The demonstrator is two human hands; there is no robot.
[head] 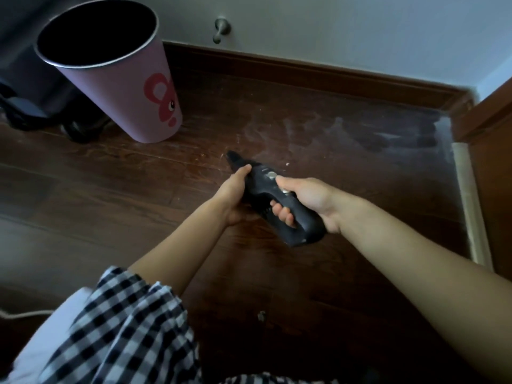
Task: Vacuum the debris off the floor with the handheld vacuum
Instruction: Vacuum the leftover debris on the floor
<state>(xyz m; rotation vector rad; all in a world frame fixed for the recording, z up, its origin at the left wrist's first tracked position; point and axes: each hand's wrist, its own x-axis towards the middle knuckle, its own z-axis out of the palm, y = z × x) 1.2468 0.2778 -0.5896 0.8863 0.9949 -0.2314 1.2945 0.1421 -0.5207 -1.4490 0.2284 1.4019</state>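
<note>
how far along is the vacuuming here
Done: nothing clearly. In hand: right hand grips the handheld vacuum by its handle, left hand holds its body, nozzle pointing at the floor. Left: the pale crumb, dusty smears, a grey scrap.

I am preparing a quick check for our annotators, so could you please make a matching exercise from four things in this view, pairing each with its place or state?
Things:
1. handheld vacuum
2. pink bin
3. door stopper
4. pale crumb

Places or states:
A. mounted on the wall above the baseboard
B. lying on the floor right of the nozzle
C. gripped by both the left hand and the right hand
D. standing upright at the left

Pairs: 1-C, 2-D, 3-A, 4-B
</note>
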